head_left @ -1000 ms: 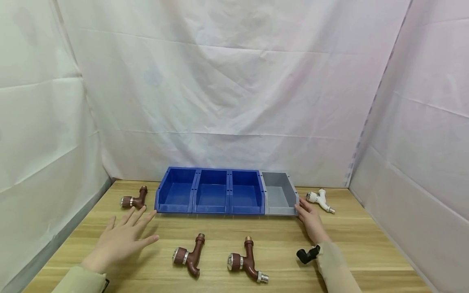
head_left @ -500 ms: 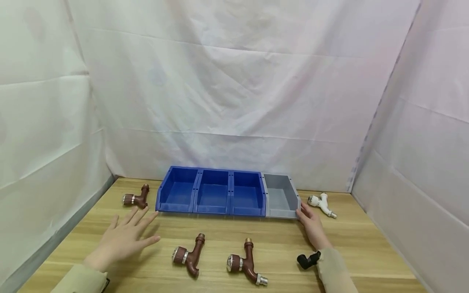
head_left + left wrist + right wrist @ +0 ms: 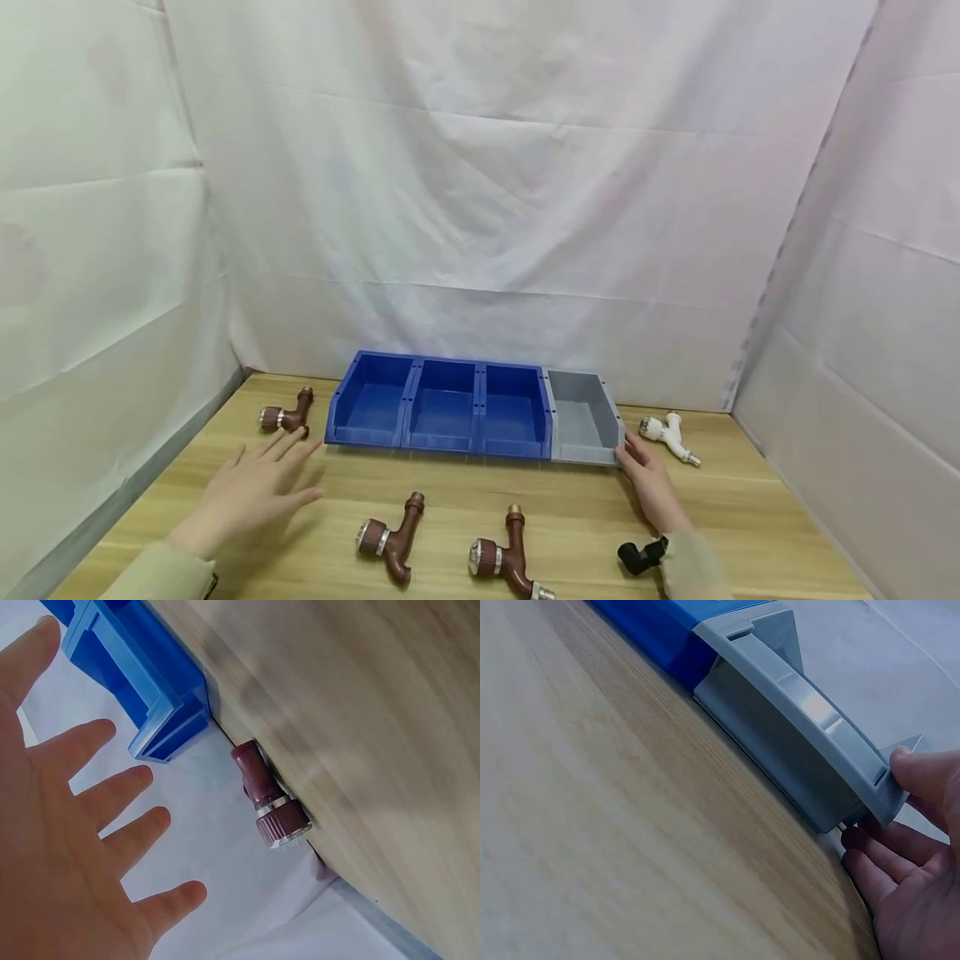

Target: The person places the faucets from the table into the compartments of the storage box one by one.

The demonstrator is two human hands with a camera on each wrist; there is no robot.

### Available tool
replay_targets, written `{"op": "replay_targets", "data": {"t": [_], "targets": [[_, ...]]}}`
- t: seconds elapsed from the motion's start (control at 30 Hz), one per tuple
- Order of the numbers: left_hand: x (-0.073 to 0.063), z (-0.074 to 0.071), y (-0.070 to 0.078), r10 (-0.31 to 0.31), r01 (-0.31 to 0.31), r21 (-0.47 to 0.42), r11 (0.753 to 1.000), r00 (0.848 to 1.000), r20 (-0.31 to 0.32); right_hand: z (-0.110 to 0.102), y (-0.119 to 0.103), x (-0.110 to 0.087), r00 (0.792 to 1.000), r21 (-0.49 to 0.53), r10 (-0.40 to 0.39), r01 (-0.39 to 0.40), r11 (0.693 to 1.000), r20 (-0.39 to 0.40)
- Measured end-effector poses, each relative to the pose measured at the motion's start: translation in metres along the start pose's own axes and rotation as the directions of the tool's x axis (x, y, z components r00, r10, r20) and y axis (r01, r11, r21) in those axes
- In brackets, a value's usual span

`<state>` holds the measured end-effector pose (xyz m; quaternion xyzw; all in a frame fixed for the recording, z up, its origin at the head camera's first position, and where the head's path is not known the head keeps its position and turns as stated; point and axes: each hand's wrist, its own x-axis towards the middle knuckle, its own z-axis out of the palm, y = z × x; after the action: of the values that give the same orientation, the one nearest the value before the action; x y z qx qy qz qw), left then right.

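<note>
Grey bin (image 3: 780, 754), pinched by the right hand (image 3: 921, 889), seemingly hides a fingertip.

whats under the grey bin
The wooden table shows along the bottom edge of the grey bin. At its front right corner, the right hand has fingers below the lip. The table directly beneath the base is covered, so anything there cannot be seen.

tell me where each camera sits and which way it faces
Head: worn on the head, facing forward and down at the table; left hand, right hand and sleeves show.
Left wrist: worn there, facing a maroon tap and blue bin; left hand shows.
Right wrist: worn there, facing the gray bin; right hand shows.
Head and right wrist share the gray bin.
</note>
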<state>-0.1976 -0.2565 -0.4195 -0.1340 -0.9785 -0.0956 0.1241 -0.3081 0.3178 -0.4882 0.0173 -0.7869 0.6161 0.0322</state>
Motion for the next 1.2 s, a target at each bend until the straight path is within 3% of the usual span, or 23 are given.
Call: {"op": "replay_targets", "data": {"t": [0.37, 0.77, 1.2], "targets": [[0.005, -0.003, -0.008, 0.013, -0.013, 0.036, 0.999, 1.000, 0.003, 0.005, -0.006, -0.001, 1.000, -0.017, -0.001, 0.002, 1.000, 0.027], [-0.005, -0.001, -0.015, 0.007, -0.007, 0.038, 0.999, 1.000, -0.008, 0.007, -0.006, 0.000, 0.999, -0.021, -0.017, 0.017, 1.000, 0.037], [0.013, -0.010, -0.016, 0.033, -0.032, 0.038, 0.999, 0.999, -0.024, 0.000, -0.003, -0.004, 1.000, -0.020, 0.001, -0.001, 1.000, 0.012]]}}
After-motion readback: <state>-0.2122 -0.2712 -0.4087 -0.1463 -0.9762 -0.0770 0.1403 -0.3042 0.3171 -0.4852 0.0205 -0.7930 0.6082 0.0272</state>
